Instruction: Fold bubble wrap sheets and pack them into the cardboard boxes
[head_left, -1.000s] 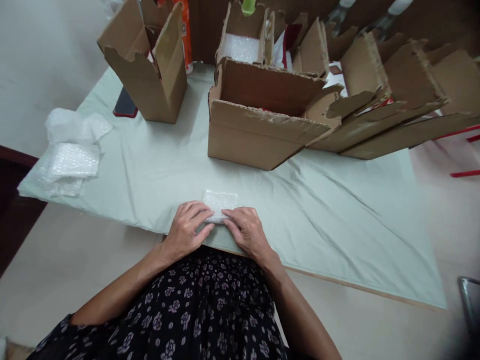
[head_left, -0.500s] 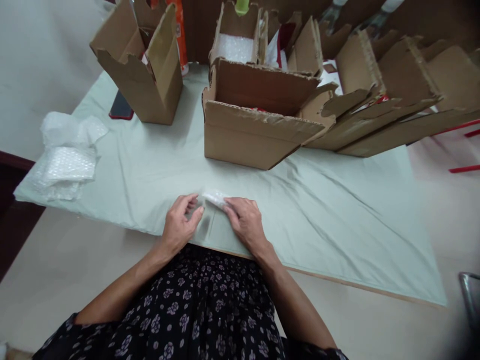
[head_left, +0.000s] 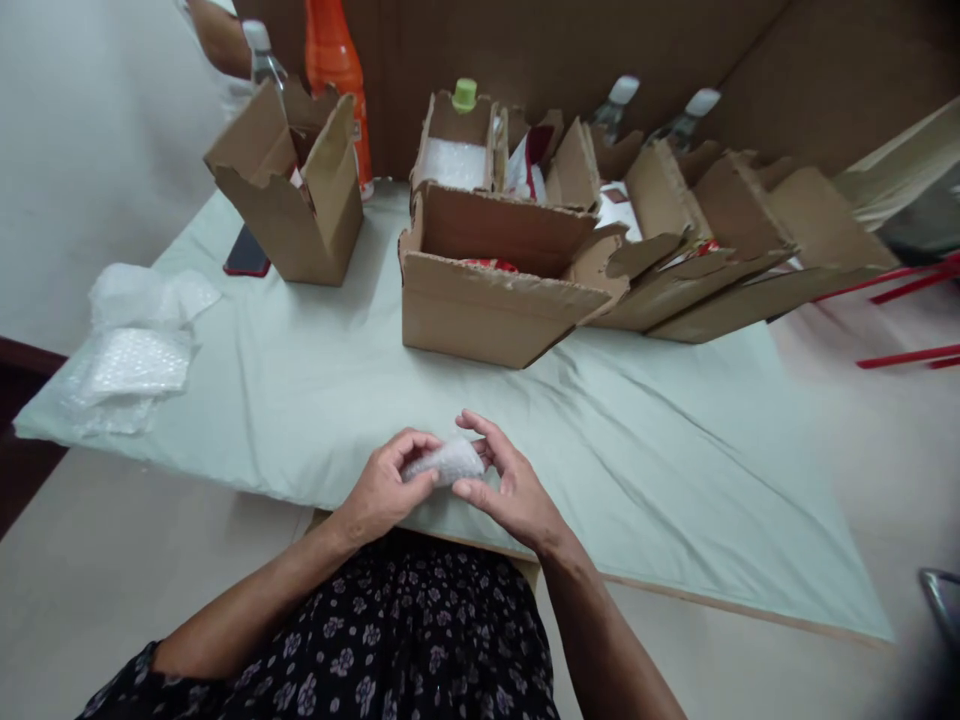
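A small rolled-up piece of bubble wrap point(head_left: 454, 459) is just above the near edge of the cloth-covered table. My left hand point(head_left: 384, 482) grips its left end between thumb and fingers. At its right end my right hand point(head_left: 517, 492) is open, thumb and fingers apart around the roll; whether the fingertips touch it I cannot tell. If anything is wrapped inside, it is hidden.
Folded bubble wrap sheets point(head_left: 142, 360) lie on the table's left end. Beyond my hands stand a cardboard box point(head_left: 465, 325) and several cardboard holders point(head_left: 675, 290). A separate holder point(head_left: 315, 225) is by a phone point(head_left: 247, 252) and an orange bottle point(head_left: 337, 60).
The bubble wrap roll has passed from my right hand's grip to my left hand. My right hand has opened. The view has tilted up, showing more of the bottles behind.
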